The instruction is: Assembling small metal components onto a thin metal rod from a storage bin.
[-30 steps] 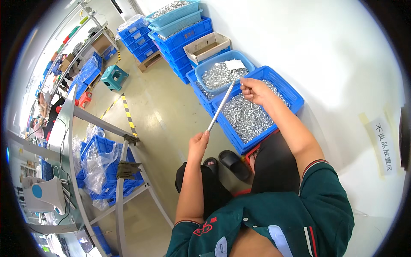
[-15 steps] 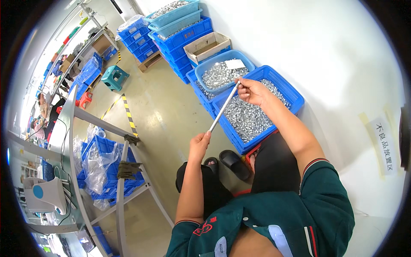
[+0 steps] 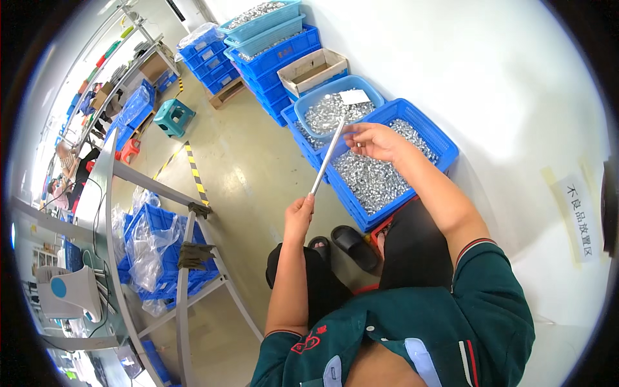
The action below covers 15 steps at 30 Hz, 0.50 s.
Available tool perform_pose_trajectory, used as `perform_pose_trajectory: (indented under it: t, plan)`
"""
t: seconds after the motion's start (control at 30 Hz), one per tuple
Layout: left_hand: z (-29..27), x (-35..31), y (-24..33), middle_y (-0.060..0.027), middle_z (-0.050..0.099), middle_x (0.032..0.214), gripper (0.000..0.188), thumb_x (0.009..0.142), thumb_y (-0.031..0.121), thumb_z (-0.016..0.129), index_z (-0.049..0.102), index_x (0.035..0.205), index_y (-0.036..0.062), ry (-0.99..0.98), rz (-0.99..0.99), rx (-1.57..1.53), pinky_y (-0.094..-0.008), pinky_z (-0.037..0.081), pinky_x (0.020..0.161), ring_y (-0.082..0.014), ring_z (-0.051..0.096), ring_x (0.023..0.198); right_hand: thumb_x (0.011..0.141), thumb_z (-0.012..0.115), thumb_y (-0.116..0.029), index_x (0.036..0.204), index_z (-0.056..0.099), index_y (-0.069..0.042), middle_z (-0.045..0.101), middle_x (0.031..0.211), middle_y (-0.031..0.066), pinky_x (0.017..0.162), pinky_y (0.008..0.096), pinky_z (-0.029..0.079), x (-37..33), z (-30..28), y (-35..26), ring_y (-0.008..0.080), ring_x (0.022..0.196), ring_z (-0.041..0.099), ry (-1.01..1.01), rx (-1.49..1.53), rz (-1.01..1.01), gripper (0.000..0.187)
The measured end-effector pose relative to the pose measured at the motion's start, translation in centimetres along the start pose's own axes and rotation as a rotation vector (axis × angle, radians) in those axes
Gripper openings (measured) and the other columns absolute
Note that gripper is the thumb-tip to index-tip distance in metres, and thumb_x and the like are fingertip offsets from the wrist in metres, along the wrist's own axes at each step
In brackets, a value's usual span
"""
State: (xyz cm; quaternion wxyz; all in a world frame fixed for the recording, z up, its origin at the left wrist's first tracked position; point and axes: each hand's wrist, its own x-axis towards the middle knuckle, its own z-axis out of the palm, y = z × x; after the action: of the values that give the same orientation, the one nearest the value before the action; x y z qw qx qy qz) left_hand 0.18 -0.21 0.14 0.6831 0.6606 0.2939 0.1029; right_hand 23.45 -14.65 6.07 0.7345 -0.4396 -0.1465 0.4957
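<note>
Silver rod [image 3: 327, 157], steeper than before

A smooth, olive-grey floor [image 3: 242, 171] carries a teal plastic stool [image 3: 174, 119], a black slipper [image 3: 354, 249] and strips of black-and-yellow tape [image 3: 195, 171]. Farther back, a wooden pallet [image 3: 227, 93] rests on the same floor, bearing a stack of blue crates [image 3: 210, 64]. At left, a long workbench [image 3: 103, 174] holds a white device [image 3: 78, 295] with a round blue disc [image 3: 58, 287] on its casing.

Shiny, smooth metal rod [image 3: 327, 157] — plastic basket [image 3: 441, 143]
</note>
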Motion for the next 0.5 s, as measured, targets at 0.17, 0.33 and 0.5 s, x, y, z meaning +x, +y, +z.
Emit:
perform_pose_trajectory:
  t: [0.17,0.33,0.5]
  plan:
    - [-0.2,-0.3,0.4,0.0056,0.038,0.054,0.037,0.085,0.036,0.055,0.049,0.061,0.0077,0.008,-0.050,0.049,-0.0210,0.024,0.043,-0.0035,0.031,0.047,0.086,0.050,-0.006,0.105,0.050,0.002,0.057,0.101,0.0143,0.056,0.0196,0.050,0.6,-2.7,-0.1,0.0121,0.070,0.058,0.087,0.146,0.027,0.021]
    - [-0.4,-0.2,0.1,0.0050,0.039,0.054,0.038,0.084,0.036,0.056,0.049,0.060,0.0066,0.006,-0.029,0.100,-0.0218,0.025,0.043,-0.0041,0.032,0.048,0.086,0.055,-0.022,0.089,0.052,-0.002,0.056,0.077,0.0067,0.035,0.0157,0.033,1.0,-2.7,-0.2,0.0049,0.049,0.044,0.189,0.222,0.032,0.021]
    - [-0.6,0.2,-0.8,0.0045,0.040,0.053,0.040,0.084,0.037,0.057,0.050,0.060,0.0052,-0.048,0.021,0.135,-0.0224,0.026,0.043,-0.0047,0.033,0.048,0.081,0.060,-0.039,0.077,0.052,-0.009,0.044,0.055,0.0003,0.031,0.0176,0.021,0.7,-2.5,-0.3,0.0045,0.036,0.028,0.175,0.151,-0.006,0.032]
